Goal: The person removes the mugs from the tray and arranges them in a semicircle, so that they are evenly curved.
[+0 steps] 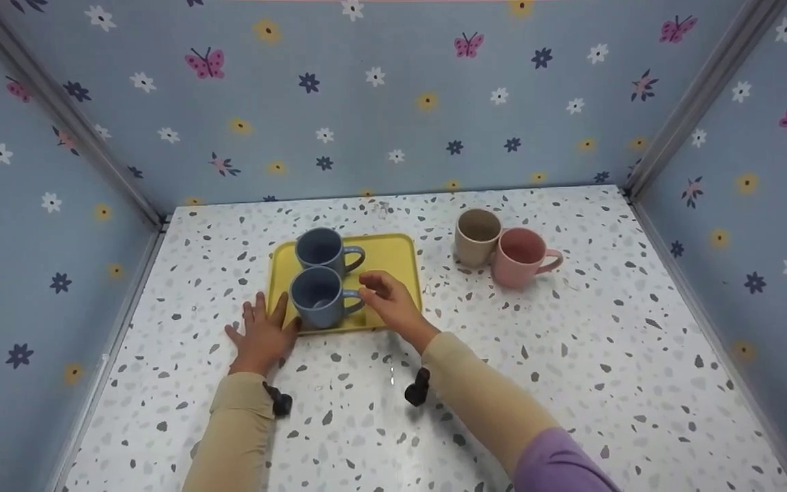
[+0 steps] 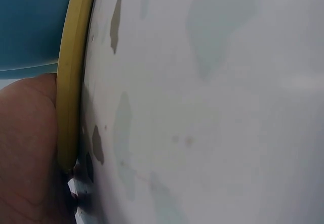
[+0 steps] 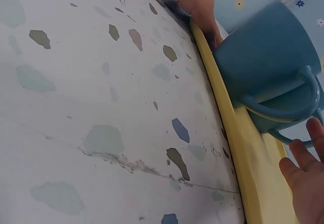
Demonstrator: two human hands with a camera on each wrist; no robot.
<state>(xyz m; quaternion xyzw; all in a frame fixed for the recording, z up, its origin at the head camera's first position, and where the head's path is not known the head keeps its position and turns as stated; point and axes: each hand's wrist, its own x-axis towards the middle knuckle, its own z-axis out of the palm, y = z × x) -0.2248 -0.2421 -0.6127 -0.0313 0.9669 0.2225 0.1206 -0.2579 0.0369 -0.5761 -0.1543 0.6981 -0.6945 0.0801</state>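
Two blue mugs stand upright on the left part of a yellow tray [image 1: 391, 256]. The front blue mug [image 1: 320, 313] sits close against the back blue mug [image 1: 320, 247], and both handles point right. My right hand [image 1: 393, 307] is at the front mug's handle, its fingers loosely bent; in the right wrist view these fingers [image 3: 304, 158] are not wrapped round either handle. Spread out, my left hand [image 1: 264, 340] rests at the tray's front left corner, with the thumb at its rim. The left wrist view shows part of that hand [image 2: 28, 143] against the tray edge [image 2: 71, 82].
Right of the tray, a beige cup [image 1: 475, 242] and a pink mug [image 1: 518, 263] stand side by side on the speckled white table [image 1: 612, 355]. Patterned blue walls [image 1: 393, 102] enclose the table at the back and on both sides.
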